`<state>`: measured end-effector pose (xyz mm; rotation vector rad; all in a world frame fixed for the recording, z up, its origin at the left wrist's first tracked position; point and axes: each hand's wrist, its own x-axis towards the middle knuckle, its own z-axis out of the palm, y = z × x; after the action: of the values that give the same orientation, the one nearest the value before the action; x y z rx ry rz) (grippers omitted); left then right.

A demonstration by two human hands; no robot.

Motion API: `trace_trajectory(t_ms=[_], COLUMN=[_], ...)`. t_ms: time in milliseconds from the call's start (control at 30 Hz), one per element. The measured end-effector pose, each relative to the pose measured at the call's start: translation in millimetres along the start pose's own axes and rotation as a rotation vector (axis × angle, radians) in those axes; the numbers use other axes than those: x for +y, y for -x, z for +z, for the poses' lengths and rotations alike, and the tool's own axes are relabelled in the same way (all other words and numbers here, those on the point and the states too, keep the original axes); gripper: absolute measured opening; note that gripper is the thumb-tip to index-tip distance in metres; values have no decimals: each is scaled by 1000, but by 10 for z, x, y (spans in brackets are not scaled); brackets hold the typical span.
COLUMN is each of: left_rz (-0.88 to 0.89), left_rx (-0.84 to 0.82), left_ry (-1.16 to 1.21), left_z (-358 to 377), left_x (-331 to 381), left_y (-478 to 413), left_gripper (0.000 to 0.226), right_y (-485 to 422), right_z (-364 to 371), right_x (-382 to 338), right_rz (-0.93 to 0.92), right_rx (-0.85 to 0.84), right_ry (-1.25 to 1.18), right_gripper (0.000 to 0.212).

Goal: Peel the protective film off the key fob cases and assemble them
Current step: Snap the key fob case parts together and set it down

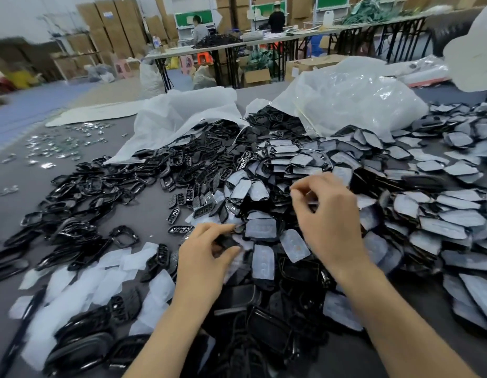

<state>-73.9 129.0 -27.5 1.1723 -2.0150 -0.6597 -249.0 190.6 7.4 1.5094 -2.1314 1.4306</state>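
A big heap of black key fob case halves (pixel 277 165) covers the grey table (pixel 16 173), many with pale protective film on them. My left hand (pixel 207 257) pinches a small black case part (pixel 227 242) between thumb and fingers. My right hand (pixel 327 214) hovers over the heap with thumb and forefinger pinched together; what they hold is too small and blurred to tell. Film-covered case halves (pixel 260 227) lie between the two hands.
Peeled film sheets (pixel 106 279) lie at the lower left among black frames (pixel 73 214). Two open white plastic bags (pixel 182 115) spill parts at the back. Small shiny bits (pixel 54 145) are scattered at the far left. People work at long tables behind.
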Motion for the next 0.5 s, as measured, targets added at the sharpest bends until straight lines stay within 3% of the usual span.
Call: trace_trajectory(t_ms=[133, 233, 300, 367, 500], left_rz=[-33, -63, -34, 31, 79], left_rx=[74, 78, 49, 44, 44], left_ry=[236, 517, 546, 388, -245], left_z=[-56, -66, -61, -90, -343], left_x=[26, 88, 120, 52, -355], left_y=[18, 45, 51, 10, -340], left_gripper=[41, 36, 35, 33, 30], right_y=[309, 355, 332, 313, 301], right_z=[256, 302, 280, 272, 276], right_x=[-267, -277, -259, -248, -219], right_rz=[-164, -142, -93, -77, -50], right_rx=[-307, -330, -313, -266, -231], right_ry=[-140, -217, -311, -305, -290], right_gripper=[15, 22, 22, 25, 36])
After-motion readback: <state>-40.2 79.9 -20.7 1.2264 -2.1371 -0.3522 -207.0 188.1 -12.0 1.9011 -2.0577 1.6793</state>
